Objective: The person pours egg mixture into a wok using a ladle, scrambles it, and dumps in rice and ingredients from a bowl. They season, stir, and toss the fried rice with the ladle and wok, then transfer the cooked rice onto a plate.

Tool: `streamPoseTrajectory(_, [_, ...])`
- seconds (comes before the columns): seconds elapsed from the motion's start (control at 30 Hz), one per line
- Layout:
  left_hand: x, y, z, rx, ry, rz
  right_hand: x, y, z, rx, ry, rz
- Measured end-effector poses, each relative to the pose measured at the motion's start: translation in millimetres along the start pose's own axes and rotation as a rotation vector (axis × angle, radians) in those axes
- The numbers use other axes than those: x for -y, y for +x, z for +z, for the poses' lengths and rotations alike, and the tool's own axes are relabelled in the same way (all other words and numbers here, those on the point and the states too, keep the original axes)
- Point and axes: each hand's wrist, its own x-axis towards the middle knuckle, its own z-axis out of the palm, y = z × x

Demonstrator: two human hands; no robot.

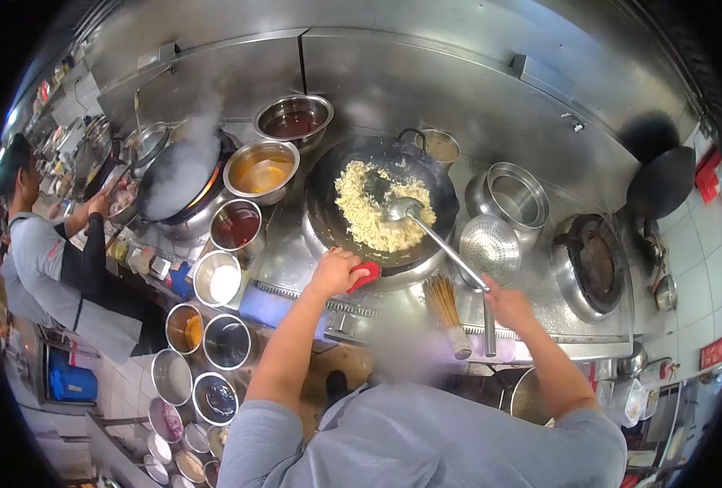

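Note:
My right hand [509, 307] is closed round the long handle of a metal ladle [450, 248]. The ladle's bowl rests among pale yellow fried rice [369, 220] in a large black wok [322, 183]. At the wok's near rim my left hand [334, 272] is closed on a folded red cloth [364, 276], which lies against the rim. A bamboo wok brush [442, 301] leans on the counter edge left of my right hand. Beside the wok, to the right, is a perforated strainer [491, 246].
Steel bowls of dark red liquid [294, 124] and yellow oil [261, 168] stand left of the wok. At right are a metal pot [518, 198] and another burner [590, 264]. A co-worker [68, 276] works at a steaming wok [180, 180]. Several seasoning pots [216, 283] line the lower left.

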Motion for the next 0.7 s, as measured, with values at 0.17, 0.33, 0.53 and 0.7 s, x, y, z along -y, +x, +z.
streamPoseTrajectory(0.17, [6,6,0,0.096,-0.162,0.019,31,62,-24,-0.213,-0.09,-0.171])
streamPoseTrajectory(0.33, [6,3,-2,0.052,-0.093,-0.008,42,109,-19,-0.252,-0.121,-0.157])
streamPoseTrajectory(0.53, [6,2,2,0.005,-0.141,0.005,-39,-5,2,-0.057,-0.208,0.112])
streamPoseTrajectory(0.7, [23,2,-1,0.041,-0.223,0.107,2,27,-8,-0.161,-0.107,0.037])
